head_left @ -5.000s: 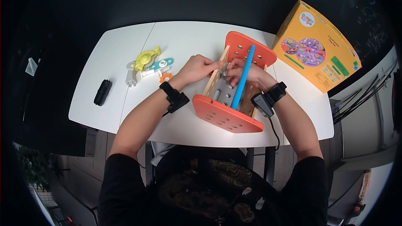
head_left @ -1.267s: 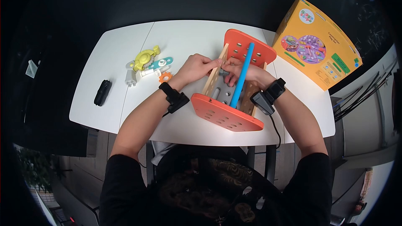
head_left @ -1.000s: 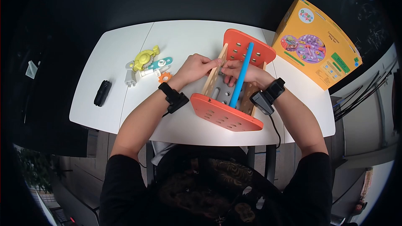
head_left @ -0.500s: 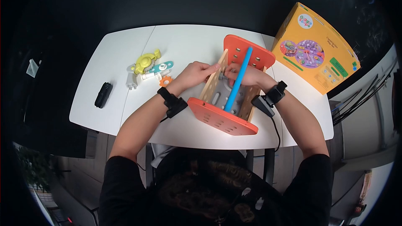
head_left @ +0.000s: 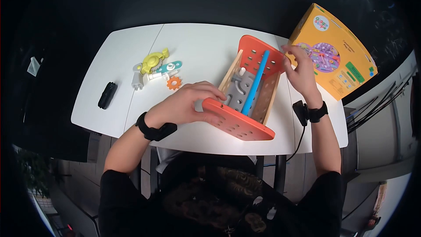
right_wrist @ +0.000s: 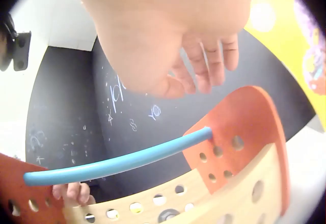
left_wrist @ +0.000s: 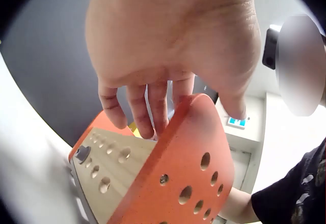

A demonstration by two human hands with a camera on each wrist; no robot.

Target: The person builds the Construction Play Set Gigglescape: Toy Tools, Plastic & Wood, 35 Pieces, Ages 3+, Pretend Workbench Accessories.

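Note:
A toy toolbox with orange end panels point(head_left: 239, 120), perforated wooden sides point(head_left: 272, 94) and a blue bar handle point(head_left: 256, 82) stands on the table. My left hand point(head_left: 182, 104) straddles the near panel's left corner, fingers over the inner side and thumb by the outer face. In the left wrist view the thumb stands off the panel. My right hand point(head_left: 302, 72) hovers beside the far panel, fingers loosely bent, holding nothing. Inside the box a white peg point(head_left: 242, 71) sticks up by the left side. A dark grey fastener point(left_wrist: 82, 154) sits on that side's outer face.
Left of the box lie a yellow-green toy part point(head_left: 151, 62), a teal strip point(head_left: 170, 66), a white bolt point(head_left: 161, 75), an orange gear point(head_left: 174, 83) and a grey piece point(head_left: 137, 80). A black case point(head_left: 107, 95) lies farther left. A yellow carton point(head_left: 335, 52) stands at right.
Both hands have left the left wooden side: the left hand has come to the near orange panel, the right has lifted out of the box toward the far panel. The white peg now shows.

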